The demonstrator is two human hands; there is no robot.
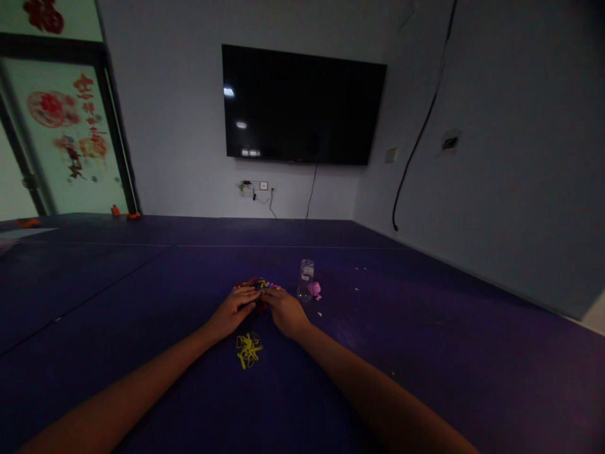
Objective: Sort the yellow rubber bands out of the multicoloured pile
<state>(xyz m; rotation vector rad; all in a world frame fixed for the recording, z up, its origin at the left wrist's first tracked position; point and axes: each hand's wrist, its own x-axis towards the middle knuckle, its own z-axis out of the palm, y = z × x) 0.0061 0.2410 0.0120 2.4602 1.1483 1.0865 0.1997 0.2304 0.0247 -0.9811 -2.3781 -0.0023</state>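
A pile of small multicoloured bands (258,283), red, yellow, blue and pink, lies on the dark blue-purple table. My left hand (233,310) rests on its near left side, fingers stretched out over it. From the right, my right hand (286,310) lies over the pile, its fingers extended too. Both hands' fingertips come close together and hide part of the pile. Nearer to me, between my forearms, sits a loose group of yellow bands (248,350). A clear jar (306,280) stands upright just right of my right hand, with a crumpled pink object (314,289) beside it.
The table (142,302) stretches toward the wall, with small white scraps (320,314) right of the jar. Orange objects (116,210) sit near the door at the far left. A large television (302,107) hangs on the wall; a black cable (418,151) dangles at the right.
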